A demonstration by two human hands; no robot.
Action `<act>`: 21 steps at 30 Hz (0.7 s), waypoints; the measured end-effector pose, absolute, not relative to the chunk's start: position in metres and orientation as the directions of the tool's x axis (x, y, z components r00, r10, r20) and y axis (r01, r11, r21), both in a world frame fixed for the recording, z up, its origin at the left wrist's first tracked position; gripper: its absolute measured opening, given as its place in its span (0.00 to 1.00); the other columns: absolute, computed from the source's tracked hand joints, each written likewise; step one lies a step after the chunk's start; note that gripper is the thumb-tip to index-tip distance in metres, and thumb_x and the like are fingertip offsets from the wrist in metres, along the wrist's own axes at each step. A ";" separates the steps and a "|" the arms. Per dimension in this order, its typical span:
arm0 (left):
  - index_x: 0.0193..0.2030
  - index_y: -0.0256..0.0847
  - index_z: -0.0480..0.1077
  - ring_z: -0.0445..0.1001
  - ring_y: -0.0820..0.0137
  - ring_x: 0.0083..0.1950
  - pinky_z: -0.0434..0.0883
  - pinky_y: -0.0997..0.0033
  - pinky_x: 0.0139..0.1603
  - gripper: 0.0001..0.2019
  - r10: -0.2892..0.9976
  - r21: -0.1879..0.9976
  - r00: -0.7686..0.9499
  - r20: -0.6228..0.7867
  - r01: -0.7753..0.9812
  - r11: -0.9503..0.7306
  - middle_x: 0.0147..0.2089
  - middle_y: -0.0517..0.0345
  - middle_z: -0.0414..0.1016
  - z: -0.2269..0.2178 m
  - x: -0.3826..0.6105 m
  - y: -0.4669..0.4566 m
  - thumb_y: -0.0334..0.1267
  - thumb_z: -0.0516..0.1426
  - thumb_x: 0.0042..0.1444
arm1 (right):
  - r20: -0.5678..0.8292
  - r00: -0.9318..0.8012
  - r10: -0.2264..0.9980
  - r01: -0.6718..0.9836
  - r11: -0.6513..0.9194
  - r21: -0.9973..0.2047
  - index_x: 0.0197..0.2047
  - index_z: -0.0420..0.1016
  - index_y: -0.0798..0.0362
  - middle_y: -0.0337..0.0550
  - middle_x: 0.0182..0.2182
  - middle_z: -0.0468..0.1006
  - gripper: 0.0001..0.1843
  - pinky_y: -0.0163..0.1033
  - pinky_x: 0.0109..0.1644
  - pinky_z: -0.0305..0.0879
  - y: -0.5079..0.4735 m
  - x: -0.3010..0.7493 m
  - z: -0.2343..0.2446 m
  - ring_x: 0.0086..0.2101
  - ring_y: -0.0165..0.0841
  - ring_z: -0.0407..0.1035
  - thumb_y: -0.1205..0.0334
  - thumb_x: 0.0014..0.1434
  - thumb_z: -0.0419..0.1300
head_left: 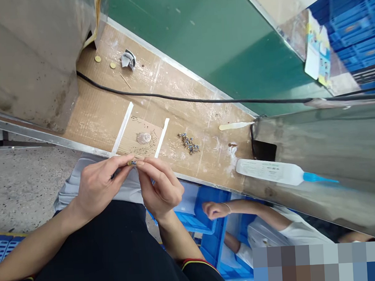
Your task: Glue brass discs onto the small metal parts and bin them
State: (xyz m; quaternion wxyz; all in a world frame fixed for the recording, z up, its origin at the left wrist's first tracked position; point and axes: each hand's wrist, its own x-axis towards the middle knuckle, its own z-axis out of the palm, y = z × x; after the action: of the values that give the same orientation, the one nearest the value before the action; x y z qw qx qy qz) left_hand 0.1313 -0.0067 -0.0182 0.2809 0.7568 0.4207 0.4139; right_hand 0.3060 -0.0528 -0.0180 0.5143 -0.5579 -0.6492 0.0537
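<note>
Just off the bench's front edge, my left hand (98,185) and my right hand (160,186) meet fingertip to fingertip. Between them is a tiny gold-and-blue part (132,163), pinched from both sides and mostly covered by the fingers. Beyond the fingertips, a cardboard square (136,125) lies between two white tape strips. On it sit a small clear plastic piece (143,137) and many scattered tiny dark bits. To the right, a loose pile of small gold-and-blue parts (189,143) rests on the brown bench top (179,107).
A black cable (172,98) crosses the bench. A white bottle with blue nozzle (271,171) lies at right, near a pale spatula-like strip (235,126). Crumpled tape (128,59) and yellow discs lie far left. A co-worker's hand (214,210) is beside blue crates (206,198).
</note>
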 end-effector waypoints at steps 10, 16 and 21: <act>0.63 0.35 0.80 0.95 0.65 0.46 0.88 0.73 0.56 0.12 0.741 0.536 0.376 0.557 0.518 -0.666 0.50 0.52 0.95 -0.014 0.136 -0.006 0.26 0.68 0.77 | 0.671 0.114 0.733 0.740 0.388 -0.550 0.70 0.86 0.42 0.45 0.50 0.93 0.31 0.45 0.51 0.93 -0.056 0.304 -0.020 0.47 0.40 0.91 0.79 0.71 0.72; 0.63 0.31 0.81 0.95 0.65 0.49 0.85 0.75 0.63 0.12 0.746 0.558 0.374 0.552 0.499 -0.663 0.51 0.50 0.94 -0.013 0.139 -0.009 0.23 0.68 0.76 | 0.678 0.100 0.728 0.745 0.397 -0.536 0.73 0.84 0.40 0.45 0.52 0.93 0.33 0.47 0.50 0.94 -0.057 0.306 -0.026 0.47 0.41 0.91 0.78 0.71 0.72; 0.64 0.32 0.80 0.95 0.66 0.50 0.86 0.75 0.61 0.13 0.784 0.646 0.352 0.511 0.444 -0.621 0.53 0.49 0.94 -0.004 0.142 -0.011 0.24 0.66 0.77 | 0.732 0.078 0.676 0.750 0.444 -0.490 0.71 0.86 0.49 0.50 0.51 0.93 0.34 0.48 0.51 0.94 -0.060 0.309 -0.026 0.48 0.43 0.91 0.82 0.67 0.74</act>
State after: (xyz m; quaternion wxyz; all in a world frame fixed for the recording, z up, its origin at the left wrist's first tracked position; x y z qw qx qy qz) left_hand 0.1417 -0.0110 -0.0040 0.2029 0.7967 0.3854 0.4190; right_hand 0.3089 -0.0600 -0.0257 0.5120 -0.5260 -0.6782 -0.0360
